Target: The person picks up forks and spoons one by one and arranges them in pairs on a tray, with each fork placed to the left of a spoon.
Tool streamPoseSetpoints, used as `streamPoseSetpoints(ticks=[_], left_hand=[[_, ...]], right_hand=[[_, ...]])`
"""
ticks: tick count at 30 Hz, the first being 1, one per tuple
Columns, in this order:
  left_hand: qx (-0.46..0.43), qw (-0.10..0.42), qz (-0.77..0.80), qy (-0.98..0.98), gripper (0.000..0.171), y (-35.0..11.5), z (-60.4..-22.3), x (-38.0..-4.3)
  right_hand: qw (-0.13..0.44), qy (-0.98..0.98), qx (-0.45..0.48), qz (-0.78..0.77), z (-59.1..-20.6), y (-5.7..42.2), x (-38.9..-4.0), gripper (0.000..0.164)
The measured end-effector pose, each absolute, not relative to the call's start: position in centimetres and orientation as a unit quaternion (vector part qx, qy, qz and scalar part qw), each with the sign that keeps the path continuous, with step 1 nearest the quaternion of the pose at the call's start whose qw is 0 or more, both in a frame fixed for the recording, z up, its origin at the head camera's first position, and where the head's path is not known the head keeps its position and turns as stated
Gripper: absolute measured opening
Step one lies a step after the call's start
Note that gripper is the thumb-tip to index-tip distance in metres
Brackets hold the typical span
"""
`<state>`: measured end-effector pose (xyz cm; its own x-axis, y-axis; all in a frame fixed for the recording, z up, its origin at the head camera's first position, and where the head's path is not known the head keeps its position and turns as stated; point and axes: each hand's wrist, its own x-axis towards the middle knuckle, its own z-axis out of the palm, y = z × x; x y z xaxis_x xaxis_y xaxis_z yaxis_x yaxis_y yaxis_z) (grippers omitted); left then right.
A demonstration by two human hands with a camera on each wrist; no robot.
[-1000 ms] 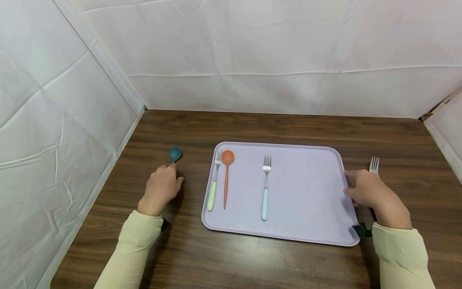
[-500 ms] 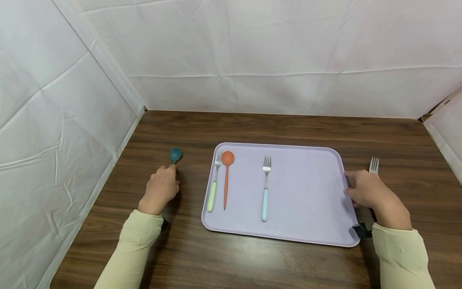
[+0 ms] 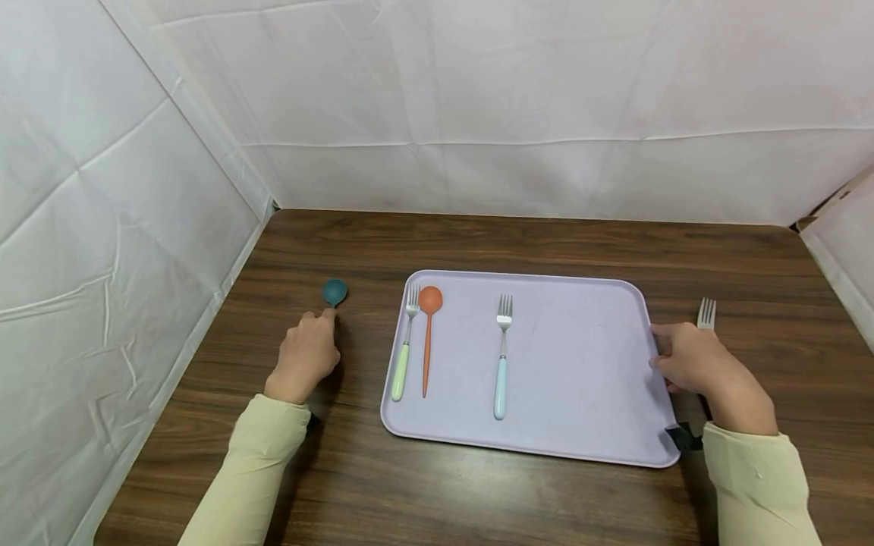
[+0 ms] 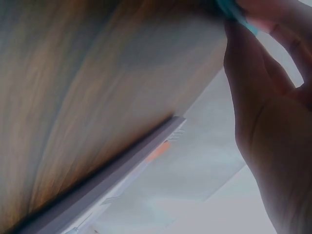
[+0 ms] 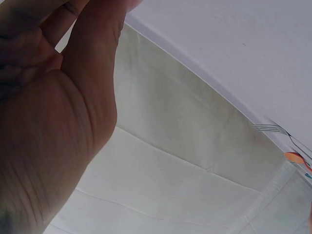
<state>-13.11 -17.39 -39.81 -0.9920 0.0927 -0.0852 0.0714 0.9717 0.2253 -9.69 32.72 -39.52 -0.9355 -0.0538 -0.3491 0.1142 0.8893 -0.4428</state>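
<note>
At the left, my left hand (image 3: 304, 355) pinches the handle of a teal spoon (image 3: 334, 292); its bowl points away past the fingers. In the left wrist view, a bit of the teal handle (image 4: 229, 9) shows between thumb and fingers. My right hand (image 3: 710, 371) holds the right rim of a lilac tray (image 3: 580, 364), with finger and thumb at the edge. On the tray lie a green-handled fork (image 3: 401, 364) and an orange spoon (image 3: 429, 303) side by side at the left. A blue-handled fork (image 3: 501, 371) lies nearer the middle.
Another fork (image 3: 707, 312) lies on the wooden table (image 3: 519, 500) beyond the right hand, its handle mostly hidden beneath it. White fabric walls (image 3: 478, 91) stand behind and to both sides of the table.
The teal spoon has shifted very slightly to the right, the left hand with it, and its thumb has drawn in towards the fingers. The right hand and tray have barely moved.
</note>
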Motion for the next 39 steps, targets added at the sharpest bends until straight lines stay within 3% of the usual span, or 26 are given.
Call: streamPoseSetpoints(ticks=[31,39], left_hand=[[0.050,0.049,0.118,0.991,0.055,-16.0,-38.8,-12.6],[0.063,0.024,0.119,0.991,0.055,-15.6,-38.7,-12.5]], right_hand=[[0.170,0.955,0.019,-0.242,-39.6,32.7,-9.6,0.058],[0.179,0.954,0.026,-0.241,-39.6,32.7,-9.7,0.058]])
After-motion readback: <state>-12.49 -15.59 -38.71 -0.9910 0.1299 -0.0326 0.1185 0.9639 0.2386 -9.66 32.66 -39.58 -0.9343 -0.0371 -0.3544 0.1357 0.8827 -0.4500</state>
